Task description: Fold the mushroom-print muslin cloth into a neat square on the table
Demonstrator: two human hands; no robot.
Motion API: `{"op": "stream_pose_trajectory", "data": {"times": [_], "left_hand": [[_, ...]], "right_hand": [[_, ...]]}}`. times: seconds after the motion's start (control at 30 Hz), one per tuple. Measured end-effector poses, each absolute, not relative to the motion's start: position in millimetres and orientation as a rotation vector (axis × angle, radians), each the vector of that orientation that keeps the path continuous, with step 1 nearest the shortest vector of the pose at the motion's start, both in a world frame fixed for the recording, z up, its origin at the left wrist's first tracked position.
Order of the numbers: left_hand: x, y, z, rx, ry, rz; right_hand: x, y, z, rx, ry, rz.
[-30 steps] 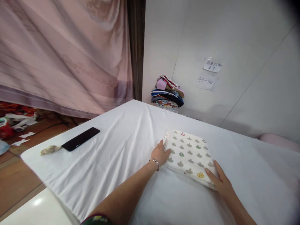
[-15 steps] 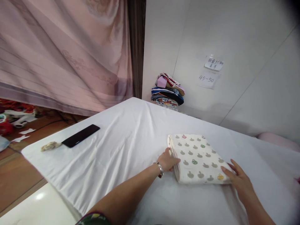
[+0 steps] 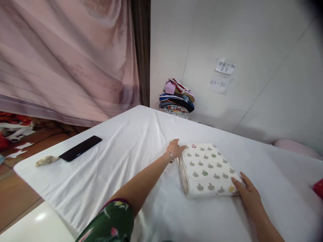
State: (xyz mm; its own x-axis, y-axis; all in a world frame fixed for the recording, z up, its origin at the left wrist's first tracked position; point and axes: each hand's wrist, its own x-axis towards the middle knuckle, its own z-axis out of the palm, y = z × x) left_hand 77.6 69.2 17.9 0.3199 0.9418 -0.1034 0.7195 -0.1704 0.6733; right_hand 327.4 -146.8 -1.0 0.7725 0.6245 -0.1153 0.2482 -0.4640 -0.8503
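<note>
A folded white cloth (image 3: 208, 169) with a small green and grey print lies flat on the white sheet (image 3: 121, 161) that covers the table. My left hand (image 3: 174, 149) rests at the cloth's far left corner, fingers stretched out against its edge. My right hand (image 3: 248, 195) lies open at the near right corner, fingertips touching the cloth. Neither hand grips anything. A bracelet sits on my left wrist.
A black phone (image 3: 80, 153) with a small cloth charm (image 3: 45, 160) lies near the table's left edge. A pile of folded clothes (image 3: 176, 99) stands in the far corner by the wall. A pink curtain (image 3: 68, 57) hangs on the left; wooden floor with clutter lies below it.
The folded cloth has been turned and shifted slightly. My left hand moved from its near left side up to its far left corner. My right hand stayed at the near right corner.
</note>
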Motion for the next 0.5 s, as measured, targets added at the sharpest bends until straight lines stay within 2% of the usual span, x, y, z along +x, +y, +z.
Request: {"op": "stream_pose_trajectory", "data": {"times": [0.23, 0.37, 0.5], "left_hand": [[79.9, 92.6, 26.8, 1.973, 1.348, 0.159], [54.1, 49.9, 26.5, 1.958, 1.301, 0.062], [31.7, -11.8, 21.7, 1.926, 1.285, 0.058]], "right_hand": [[358.5, -135.9, -12.3, -1.929, -0.758, 0.522], [385.8, -101.7, -11.2, -1.840, -0.887, 0.364], [392.1, -61.8, -18.6, -2.049, -1.114, 0.314]]}}
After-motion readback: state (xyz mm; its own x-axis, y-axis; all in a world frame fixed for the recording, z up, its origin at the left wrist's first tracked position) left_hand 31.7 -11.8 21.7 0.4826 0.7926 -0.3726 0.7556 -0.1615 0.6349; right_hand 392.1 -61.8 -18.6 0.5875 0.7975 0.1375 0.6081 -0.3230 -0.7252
